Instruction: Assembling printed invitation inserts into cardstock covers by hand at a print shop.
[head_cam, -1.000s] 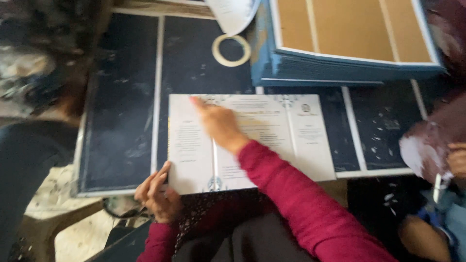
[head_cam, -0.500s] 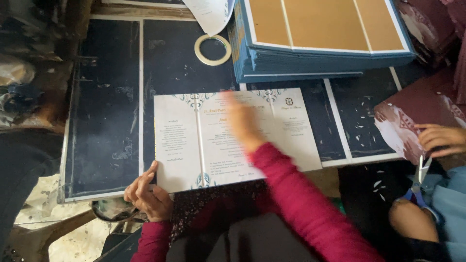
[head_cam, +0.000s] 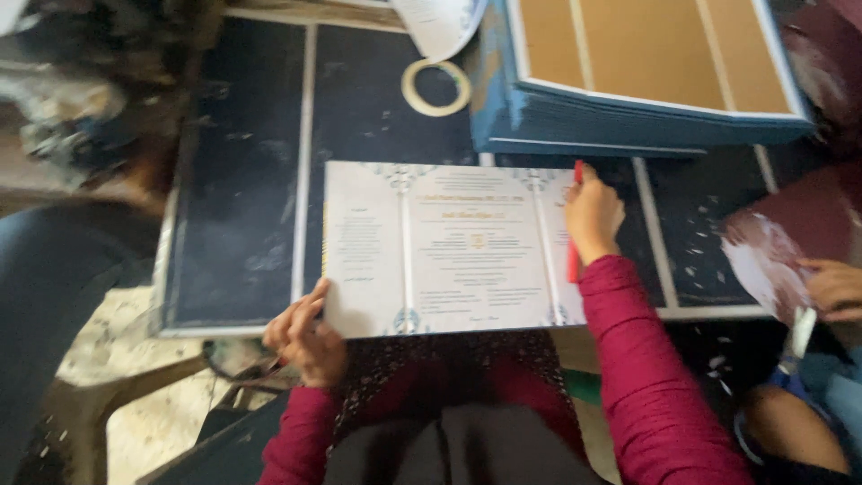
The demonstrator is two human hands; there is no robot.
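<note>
the left hand (head_cam: 307,336) pinched the printed card's (head_cam: 449,247) near-left corner; the right hand (head_cam: 591,216) gripped a red tool (head_cam: 575,256) (possibly a scraper) at its right edge, which could have creased it.

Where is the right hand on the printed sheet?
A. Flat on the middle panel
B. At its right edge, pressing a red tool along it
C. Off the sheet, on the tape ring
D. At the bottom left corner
B: the right hand sits at the right edge of the sheet with a red tool under it, while the left hand holds the bottom left corner.
</note>
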